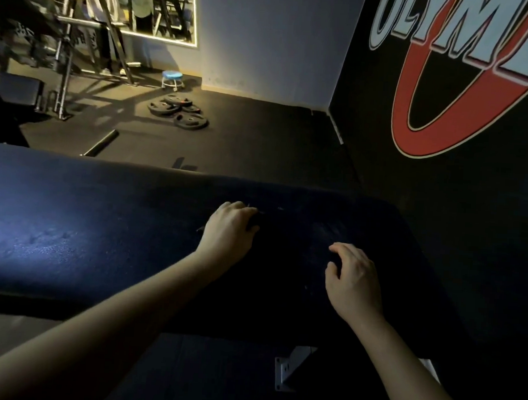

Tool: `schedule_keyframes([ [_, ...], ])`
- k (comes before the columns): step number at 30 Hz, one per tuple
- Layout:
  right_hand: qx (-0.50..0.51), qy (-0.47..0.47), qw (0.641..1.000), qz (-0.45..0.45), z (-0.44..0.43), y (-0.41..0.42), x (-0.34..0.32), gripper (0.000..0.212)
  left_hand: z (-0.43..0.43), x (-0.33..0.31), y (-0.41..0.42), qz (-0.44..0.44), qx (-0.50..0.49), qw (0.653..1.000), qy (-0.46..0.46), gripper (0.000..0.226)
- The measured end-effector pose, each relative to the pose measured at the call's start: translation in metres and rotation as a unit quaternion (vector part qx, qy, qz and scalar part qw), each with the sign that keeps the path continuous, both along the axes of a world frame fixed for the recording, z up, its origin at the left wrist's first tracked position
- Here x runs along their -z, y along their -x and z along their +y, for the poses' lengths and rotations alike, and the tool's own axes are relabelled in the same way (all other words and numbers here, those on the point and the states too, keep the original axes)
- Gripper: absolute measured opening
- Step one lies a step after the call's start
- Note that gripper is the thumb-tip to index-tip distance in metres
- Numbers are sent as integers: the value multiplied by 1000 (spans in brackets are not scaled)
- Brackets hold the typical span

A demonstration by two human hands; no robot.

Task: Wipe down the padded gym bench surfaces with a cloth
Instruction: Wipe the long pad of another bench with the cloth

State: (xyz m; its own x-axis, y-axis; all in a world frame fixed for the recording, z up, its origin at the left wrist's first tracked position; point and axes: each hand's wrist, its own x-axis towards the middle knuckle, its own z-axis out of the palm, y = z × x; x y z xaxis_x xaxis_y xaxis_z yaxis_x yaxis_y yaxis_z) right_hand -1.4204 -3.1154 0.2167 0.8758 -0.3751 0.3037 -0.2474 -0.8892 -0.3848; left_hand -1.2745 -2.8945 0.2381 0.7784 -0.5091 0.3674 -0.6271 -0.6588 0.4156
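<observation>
The padded surface (87,221) of the gym bench is long and runs from left to right in front of the person. Both hands are on it, near its right end.

The left hand (227,231) is farther out, near the far edge. Its grip is narrow: the fingers are curled round a dark bunch that looks like the dark cloth (254,224). The cloth is nearly the same colour as the pad, so its edges are hard to see.

The right hand (355,281) is closer to the person and well apart from the left one. Its fingers are bent loosely, the tips touch the pad, and it seems to hold nothing.

Most of the pad lies to the left of the cloth. I think the next wipe should go that way, along the length of the bench, and the left hand is the one to do it.
</observation>
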Motion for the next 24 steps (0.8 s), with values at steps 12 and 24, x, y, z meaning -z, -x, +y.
schedule_keyframes([
  [12, 5, 40, 999, -3, 2, -4, 7, 31, 76, -14, -38, -36, -168, 985, -8, 19],
  [24, 11, 53, 998, 13, 4, -6, 5, 31, 55, -7, -57, -61, -78, 993, -66, 27],
])
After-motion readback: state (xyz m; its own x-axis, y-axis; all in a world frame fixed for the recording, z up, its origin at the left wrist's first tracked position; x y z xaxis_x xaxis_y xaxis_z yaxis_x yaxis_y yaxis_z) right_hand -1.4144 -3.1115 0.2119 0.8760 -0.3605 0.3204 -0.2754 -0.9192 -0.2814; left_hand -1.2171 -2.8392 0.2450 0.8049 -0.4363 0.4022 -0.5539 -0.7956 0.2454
